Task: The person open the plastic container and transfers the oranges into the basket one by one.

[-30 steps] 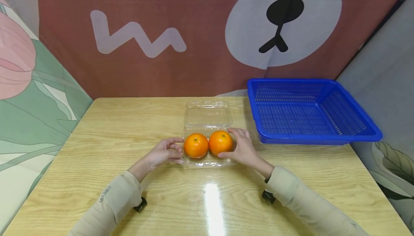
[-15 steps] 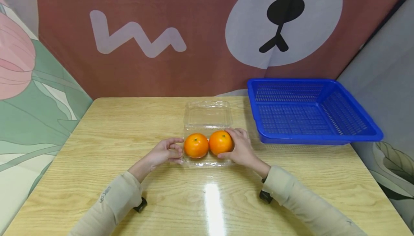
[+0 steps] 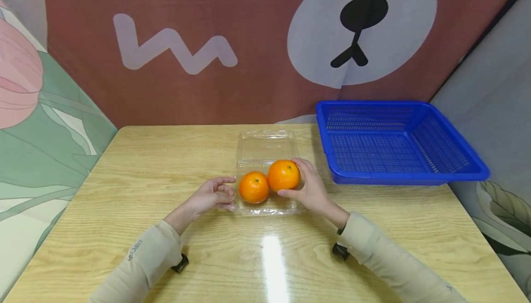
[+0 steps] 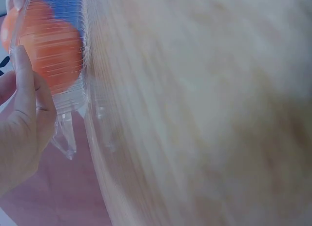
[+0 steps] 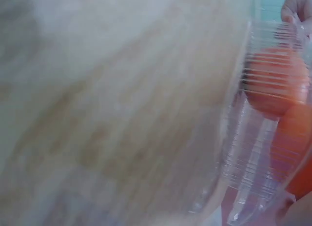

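A clear plastic clamshell box [image 3: 267, 148] lies with its lid folded back on the table. Two oranges are in its base: the left orange [image 3: 254, 187] sits low, and the right orange [image 3: 284, 175] is raised above it, still close against its side. My right hand [image 3: 310, 187] grips the raised orange between thumb and fingers. At the box's left wall, my left hand [image 3: 213, 195] pinches the rim; in the left wrist view its index finger [image 4: 24, 79] reaches up the ribbed wall. The right wrist view shows mostly blurred table, with the box at its right edge.
A blue plastic basket [image 3: 400, 177] stands at the table's back right. The wooden table [image 3: 199, 155] meets a brown printed backdrop [image 3: 265, 100] behind. Black wrist cameras sit under both sleeves.
My right hand has lifted the right orange slightly and shifted it away from me. The left orange has rolled a little to the right. My left hand has stayed put.
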Action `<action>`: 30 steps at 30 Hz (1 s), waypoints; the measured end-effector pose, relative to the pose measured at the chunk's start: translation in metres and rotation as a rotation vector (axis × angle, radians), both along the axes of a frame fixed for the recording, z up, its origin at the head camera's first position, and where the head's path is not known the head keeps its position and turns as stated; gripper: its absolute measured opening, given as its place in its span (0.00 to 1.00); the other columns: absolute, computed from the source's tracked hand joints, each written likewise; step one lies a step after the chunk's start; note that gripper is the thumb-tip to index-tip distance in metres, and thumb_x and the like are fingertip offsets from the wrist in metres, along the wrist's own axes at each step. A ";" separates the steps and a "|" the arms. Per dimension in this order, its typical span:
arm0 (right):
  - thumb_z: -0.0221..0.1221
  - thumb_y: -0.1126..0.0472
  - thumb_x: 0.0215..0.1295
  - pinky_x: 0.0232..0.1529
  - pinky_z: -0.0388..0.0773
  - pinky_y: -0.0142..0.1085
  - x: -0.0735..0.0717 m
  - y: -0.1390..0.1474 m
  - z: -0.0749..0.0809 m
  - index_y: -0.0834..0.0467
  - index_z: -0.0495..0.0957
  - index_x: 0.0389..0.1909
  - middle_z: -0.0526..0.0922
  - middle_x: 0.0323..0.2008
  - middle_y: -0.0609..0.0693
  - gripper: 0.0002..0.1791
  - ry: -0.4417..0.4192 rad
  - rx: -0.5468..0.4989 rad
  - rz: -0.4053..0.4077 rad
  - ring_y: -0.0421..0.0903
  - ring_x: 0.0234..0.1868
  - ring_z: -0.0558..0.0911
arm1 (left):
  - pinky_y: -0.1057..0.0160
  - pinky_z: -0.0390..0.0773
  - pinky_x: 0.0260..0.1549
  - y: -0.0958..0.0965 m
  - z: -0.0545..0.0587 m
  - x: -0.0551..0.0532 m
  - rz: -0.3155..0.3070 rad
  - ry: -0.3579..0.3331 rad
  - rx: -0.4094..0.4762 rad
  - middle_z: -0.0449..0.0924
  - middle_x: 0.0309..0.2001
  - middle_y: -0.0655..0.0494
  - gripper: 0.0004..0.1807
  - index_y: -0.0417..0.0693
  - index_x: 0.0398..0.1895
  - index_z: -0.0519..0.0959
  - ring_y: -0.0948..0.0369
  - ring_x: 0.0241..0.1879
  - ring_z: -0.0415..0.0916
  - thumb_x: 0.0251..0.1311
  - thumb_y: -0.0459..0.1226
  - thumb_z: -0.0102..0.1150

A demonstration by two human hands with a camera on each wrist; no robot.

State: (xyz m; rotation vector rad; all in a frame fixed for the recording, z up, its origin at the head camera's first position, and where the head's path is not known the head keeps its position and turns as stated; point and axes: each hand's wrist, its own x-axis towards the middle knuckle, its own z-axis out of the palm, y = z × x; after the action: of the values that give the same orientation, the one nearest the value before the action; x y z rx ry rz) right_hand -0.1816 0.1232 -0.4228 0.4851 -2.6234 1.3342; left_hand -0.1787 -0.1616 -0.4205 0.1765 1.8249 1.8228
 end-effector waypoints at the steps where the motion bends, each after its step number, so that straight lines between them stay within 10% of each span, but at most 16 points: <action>1: 0.75 0.57 0.35 0.60 0.61 0.53 0.000 0.000 0.002 0.64 0.65 0.58 0.65 0.59 0.60 0.46 -0.004 -0.022 0.007 0.56 0.58 0.66 | 0.62 0.81 0.36 0.000 0.000 0.000 0.000 0.000 0.001 0.70 0.35 0.47 0.31 0.26 0.63 0.52 0.60 0.30 0.75 0.56 0.22 0.49; 12: 0.71 0.68 0.40 0.59 0.65 0.50 0.007 -0.005 0.018 0.66 0.59 0.59 0.62 0.58 0.60 0.43 -0.160 -0.339 0.069 0.55 0.57 0.64 | 0.63 0.81 0.35 0.000 0.001 0.001 0.002 0.009 -0.003 0.70 0.35 0.48 0.31 0.25 0.62 0.52 0.61 0.31 0.75 0.55 0.22 0.49; 30: 0.68 0.75 0.41 0.56 0.70 0.40 0.017 0.002 0.048 0.65 0.56 0.64 0.64 0.59 0.62 0.47 -0.122 -0.405 0.126 0.55 0.55 0.69 | 0.61 0.81 0.37 0.000 -0.002 0.000 -0.006 0.000 0.037 0.70 0.35 0.46 0.31 0.25 0.63 0.51 0.60 0.30 0.75 0.56 0.22 0.49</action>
State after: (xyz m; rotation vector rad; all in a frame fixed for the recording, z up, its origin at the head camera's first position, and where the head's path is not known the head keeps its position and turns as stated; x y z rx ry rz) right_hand -0.1646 0.1251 -0.3746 0.5245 -2.3466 1.9301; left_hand -0.1789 -0.1621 -0.4221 0.1949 1.7900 1.8533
